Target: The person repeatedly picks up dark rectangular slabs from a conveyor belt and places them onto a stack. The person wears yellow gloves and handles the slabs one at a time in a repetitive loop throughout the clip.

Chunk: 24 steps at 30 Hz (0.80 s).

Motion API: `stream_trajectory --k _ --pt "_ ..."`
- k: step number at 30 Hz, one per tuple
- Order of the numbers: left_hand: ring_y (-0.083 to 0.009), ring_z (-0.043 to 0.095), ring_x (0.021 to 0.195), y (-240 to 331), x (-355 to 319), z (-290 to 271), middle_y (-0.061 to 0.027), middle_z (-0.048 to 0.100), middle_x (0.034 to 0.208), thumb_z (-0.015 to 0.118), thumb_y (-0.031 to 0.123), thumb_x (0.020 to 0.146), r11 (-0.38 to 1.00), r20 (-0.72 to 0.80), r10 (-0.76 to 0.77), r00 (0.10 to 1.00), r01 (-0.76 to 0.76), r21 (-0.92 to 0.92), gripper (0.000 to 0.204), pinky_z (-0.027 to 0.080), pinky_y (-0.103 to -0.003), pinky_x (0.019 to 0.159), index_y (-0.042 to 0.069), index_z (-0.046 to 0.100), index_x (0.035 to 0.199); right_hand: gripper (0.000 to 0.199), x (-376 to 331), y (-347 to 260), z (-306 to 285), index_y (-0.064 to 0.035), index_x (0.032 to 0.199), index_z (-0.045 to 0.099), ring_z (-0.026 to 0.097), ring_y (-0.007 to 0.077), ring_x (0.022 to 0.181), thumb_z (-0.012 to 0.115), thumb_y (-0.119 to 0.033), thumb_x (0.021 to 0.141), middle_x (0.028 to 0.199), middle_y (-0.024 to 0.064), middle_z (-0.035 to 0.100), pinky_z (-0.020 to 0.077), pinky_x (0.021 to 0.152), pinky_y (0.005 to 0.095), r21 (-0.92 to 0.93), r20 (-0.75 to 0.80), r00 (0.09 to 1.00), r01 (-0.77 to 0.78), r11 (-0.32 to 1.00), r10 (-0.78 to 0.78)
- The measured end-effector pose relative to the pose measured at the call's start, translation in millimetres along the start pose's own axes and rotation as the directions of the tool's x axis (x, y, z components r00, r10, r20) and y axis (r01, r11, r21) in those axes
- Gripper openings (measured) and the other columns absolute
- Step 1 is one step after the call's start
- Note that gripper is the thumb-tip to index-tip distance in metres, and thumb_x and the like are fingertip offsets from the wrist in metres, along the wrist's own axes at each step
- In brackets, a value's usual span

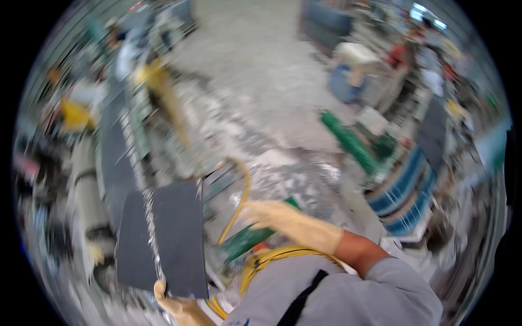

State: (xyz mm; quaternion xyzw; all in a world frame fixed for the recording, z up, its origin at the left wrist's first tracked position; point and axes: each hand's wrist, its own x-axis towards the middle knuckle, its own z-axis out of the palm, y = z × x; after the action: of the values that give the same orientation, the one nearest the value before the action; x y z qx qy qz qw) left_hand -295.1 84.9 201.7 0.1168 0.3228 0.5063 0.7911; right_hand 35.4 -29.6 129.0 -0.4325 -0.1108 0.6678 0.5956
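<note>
Left hand (178, 307) has the dark panel (182, 239) pinched by its near edge, at the near end of the grey bench (113, 155), can't tell if it's resting there. Right hand (288, 220) is loosely spread by a green tube (246, 242).

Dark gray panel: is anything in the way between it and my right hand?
Nothing visible clearly blocks the right hand from the dark gray panel. In the head view, a yellow hose crosses the gap between them, but it seems to lie lower down; blur makes depth uncertain.
</note>
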Motion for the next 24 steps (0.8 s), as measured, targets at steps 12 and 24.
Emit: stream_trajectory --k 12,24 --pt "-0.0399 0.059 0.125 -290 -60 130 -0.0214 0.059 0.141 0.065 0.024 0.081 0.577 0.211 -0.792 0.573 0.589 0.566 0.072 0.05 -0.05 0.108 0.001 0.049 0.147 0.044 -264 18 -150 -0.014 0.139 0.062 0.064 0.0309 0.122 0.068 -0.026 0.097 0.135 0.0081 0.068 0.0506 0.105 0.0374 -0.742 -0.328 0.779 0.138 0.656 -0.534" --pt "-0.0205 0.06 0.126 -553 -152 218 -0.01 0.057 0.144 0.049 0.014 0.105 0.327 0.239 -0.903 0.356 0.209 0.922 0.051 0.053 -0.034 0.104 0.005 0.041 0.154 0.032 -402 60 -259 -0.0088 0.129 0.07 0.065 0.0292 0.12 0.063 -0.022 0.1 0.129 0.0138 0.071 0.0484 0.101 0.0351 -0.247 -0.94 0.121 0.405 0.88 -0.32"
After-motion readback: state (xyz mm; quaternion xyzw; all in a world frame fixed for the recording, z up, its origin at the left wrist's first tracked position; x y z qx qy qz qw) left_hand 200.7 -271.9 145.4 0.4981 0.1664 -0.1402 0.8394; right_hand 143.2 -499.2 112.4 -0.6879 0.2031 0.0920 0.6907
